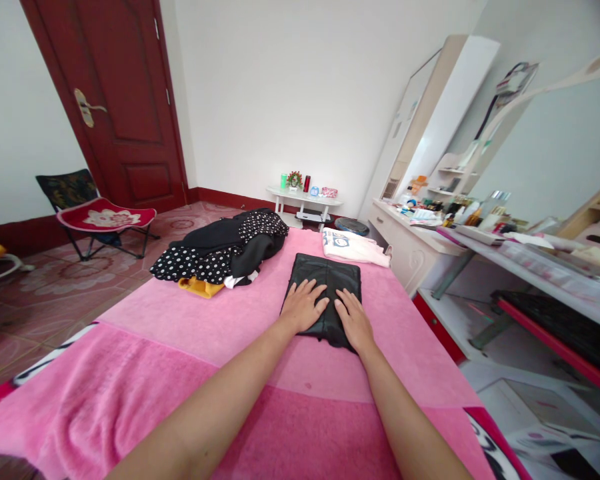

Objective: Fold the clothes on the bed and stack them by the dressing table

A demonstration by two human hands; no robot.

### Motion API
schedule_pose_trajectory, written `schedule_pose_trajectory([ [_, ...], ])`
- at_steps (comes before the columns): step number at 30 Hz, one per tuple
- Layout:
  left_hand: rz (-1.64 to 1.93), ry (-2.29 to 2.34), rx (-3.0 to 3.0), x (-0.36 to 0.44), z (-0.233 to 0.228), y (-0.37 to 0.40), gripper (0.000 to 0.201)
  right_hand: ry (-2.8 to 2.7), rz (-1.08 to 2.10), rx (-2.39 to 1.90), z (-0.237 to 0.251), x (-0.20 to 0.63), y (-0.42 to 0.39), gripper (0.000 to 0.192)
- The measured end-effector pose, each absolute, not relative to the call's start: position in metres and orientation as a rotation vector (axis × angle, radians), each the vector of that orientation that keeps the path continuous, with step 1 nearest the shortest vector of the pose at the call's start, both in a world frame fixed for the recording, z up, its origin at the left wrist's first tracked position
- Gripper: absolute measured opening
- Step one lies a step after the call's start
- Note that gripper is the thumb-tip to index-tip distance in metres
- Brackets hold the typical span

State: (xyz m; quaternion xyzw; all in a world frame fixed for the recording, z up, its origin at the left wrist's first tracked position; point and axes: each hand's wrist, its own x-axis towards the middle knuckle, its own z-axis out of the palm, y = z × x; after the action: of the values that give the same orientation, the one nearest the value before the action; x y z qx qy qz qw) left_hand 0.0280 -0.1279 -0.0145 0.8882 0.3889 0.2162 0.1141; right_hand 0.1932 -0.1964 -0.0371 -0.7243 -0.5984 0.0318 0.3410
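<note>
A black, slightly shiny garment (325, 268), folded into a rectangle, lies flat on the pink bed cover (215, 327). My left hand (304, 307) rests on its left part, palm down with the fingers stretched out. On its right part lies my right hand (354, 320), also flat with fingers extended. Neither hand grips anything. What kind of garment it is cannot be made out. Just beyond it, to the right, sits a folded white cloth (353, 247) with a dark blue print.
To the left is a heap of dark and polka-dot clothes (220, 247) with a yellow piece (200, 287) under it. A dressing table (420, 233) crowded with bottles stands along the right. A folding chair (105, 213) and a small white table (305, 198) stand beyond the bed.
</note>
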Motion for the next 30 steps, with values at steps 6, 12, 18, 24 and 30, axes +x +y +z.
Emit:
schedule_pose_trajectory([
  [6,0.654,1.136,2.599,0.0285,-0.0158,-0.1279,0.051,-1.545,0.103,-1.889,-0.0383,0.1943,-0.1959,0.051],
  [12,0.657,1.136,2.608,0.0286,-0.0156,-0.1281,0.051,-1.533,0.116,-1.884,-0.0373,0.1939,-0.1968,0.051],
  [18,0.642,1.142,2.609,0.0277,-0.0143,-0.1289,0.051,-1.527,0.120,-1.882,-0.0363,0.1933,-0.1978,0.051],
  [24,0.648,1.134,2.609,0.0283,-0.0158,-0.1280,0.051,-1.522,0.117,-1.880,-0.0370,0.1931,-0.1973,0.051],
  [30,0.656,1.136,2.607,0.0291,-0.0173,-0.1268,0.049,-1.532,0.116,-1.865,-0.0380,0.1945,-0.1964,0.051],
])
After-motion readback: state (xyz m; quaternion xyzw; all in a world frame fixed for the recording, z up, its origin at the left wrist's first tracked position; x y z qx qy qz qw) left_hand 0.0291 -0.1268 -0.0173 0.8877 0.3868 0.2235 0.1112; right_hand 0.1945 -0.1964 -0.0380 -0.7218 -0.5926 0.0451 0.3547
